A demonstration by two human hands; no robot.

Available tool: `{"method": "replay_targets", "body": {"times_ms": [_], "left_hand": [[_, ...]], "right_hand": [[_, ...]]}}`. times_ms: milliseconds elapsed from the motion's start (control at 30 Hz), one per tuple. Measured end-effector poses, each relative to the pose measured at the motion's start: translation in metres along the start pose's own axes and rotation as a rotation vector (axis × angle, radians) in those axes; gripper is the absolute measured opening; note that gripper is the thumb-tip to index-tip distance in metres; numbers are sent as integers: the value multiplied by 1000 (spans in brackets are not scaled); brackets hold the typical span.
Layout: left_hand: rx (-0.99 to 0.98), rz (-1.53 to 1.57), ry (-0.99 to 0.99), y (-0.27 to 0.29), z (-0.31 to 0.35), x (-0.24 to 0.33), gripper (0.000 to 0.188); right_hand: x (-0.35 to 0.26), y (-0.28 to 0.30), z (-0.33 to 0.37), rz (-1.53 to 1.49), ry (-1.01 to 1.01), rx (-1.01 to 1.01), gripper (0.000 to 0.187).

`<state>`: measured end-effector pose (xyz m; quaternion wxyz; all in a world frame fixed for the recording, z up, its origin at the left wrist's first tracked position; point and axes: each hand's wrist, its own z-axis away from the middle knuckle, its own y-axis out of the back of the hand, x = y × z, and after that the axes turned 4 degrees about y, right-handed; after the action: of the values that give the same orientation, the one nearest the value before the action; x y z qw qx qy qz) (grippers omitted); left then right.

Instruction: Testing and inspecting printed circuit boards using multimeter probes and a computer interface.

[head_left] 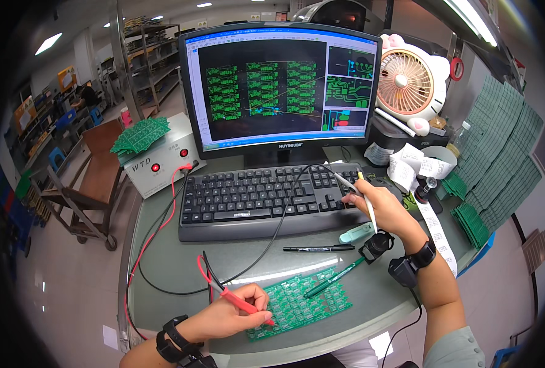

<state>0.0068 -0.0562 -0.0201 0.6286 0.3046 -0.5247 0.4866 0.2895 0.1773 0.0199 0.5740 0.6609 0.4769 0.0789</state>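
Observation:
My left hand [236, 316] grips a red test probe [240, 302], its tip down on a green circuit board panel [303, 313] that lies near the table's front edge. My right hand [383, 208] is over the right end of the black keyboard [242, 193], a finger at the number keys. Between its fingers is a slim grey-white pen-shaped probe [347, 182], with a black cable running to its end. A pale stick with a yellow end [369, 205] also sticks out of this hand. Across the panel's upper edge rests a green pen [334, 279].
Behind the keyboard a monitor [260, 92] displays a green board layout. Around are a grey box [162, 162] with boards on top, a black pen [318, 248], a mint-coloured piece [356, 233], a black loupe [377, 245], a fan [410, 83], a paper strip [435, 236] and stacked boards [499, 147].

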Motion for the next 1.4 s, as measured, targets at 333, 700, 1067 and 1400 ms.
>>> {"method": "replay_targets", "body": {"times_ms": [333,700,1067,1400], "left_hand": [[6,0,5,-1,0,0,24],[15,5,-30,2,3,-4,22],[-31,126,-9,4,16,14,23],[107,181,-295,22,12,11,41]], "right_hand": [[-5,4,1,36,7,-108,20],[-54,16,9,-173,2,-61,29],[-139,-47,18,-375,415,-215,41],[-101,-47,68,112,544,-397,70]]}}
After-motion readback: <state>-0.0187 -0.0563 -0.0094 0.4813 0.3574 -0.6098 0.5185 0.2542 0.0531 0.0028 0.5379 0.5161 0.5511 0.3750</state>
